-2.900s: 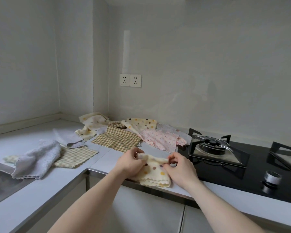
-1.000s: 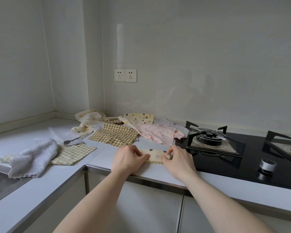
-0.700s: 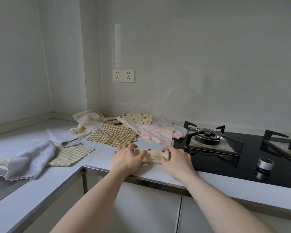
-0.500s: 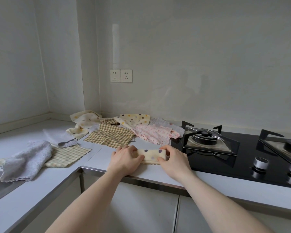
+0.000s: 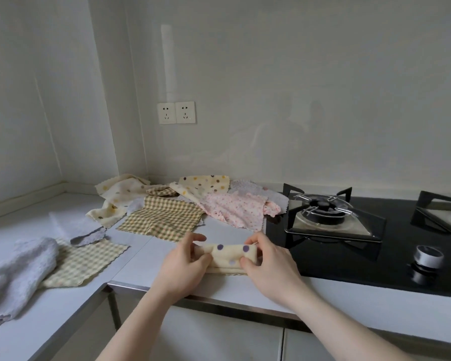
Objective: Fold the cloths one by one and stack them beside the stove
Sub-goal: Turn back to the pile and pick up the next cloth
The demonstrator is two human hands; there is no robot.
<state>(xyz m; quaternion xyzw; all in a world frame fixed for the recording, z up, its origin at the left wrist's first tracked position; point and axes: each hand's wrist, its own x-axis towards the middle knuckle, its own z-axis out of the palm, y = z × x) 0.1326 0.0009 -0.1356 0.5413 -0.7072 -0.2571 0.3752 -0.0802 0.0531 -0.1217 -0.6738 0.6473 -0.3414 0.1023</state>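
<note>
**Dotted cloth held in a narrow fold at the counter's edge**

A cream dotted cloth (image 5: 228, 257), folded down to a narrow band, is pinched at either end on the white counter (image 5: 146, 259), close to its steel-trimmed front edge. The left end is gripped by the left hand (image 5: 184, 265), thumb under and fingers curled over; the right end is taken the same way by the right hand (image 5: 267, 264). The fabric is judged light, soft and limp: it is likely to sag or spring open once released, so it is best held at the ends or corners and pressed flat. Just to the right, the black glass stove (image 5: 331, 259) with its raised pan support (image 5: 328, 212) marks the boundary; bare counter is left between it and the hands for the stack. Behind, a checked cloth (image 5: 164, 217), a pink floral cloth (image 5: 235, 208) and further dotted cloths (image 5: 203, 185) lie unfolded toward the wall. Far left, a white fluffy cloth (image 5: 18, 272) and another checked cloth (image 5: 81, 261) are spread near the corner.
</note>
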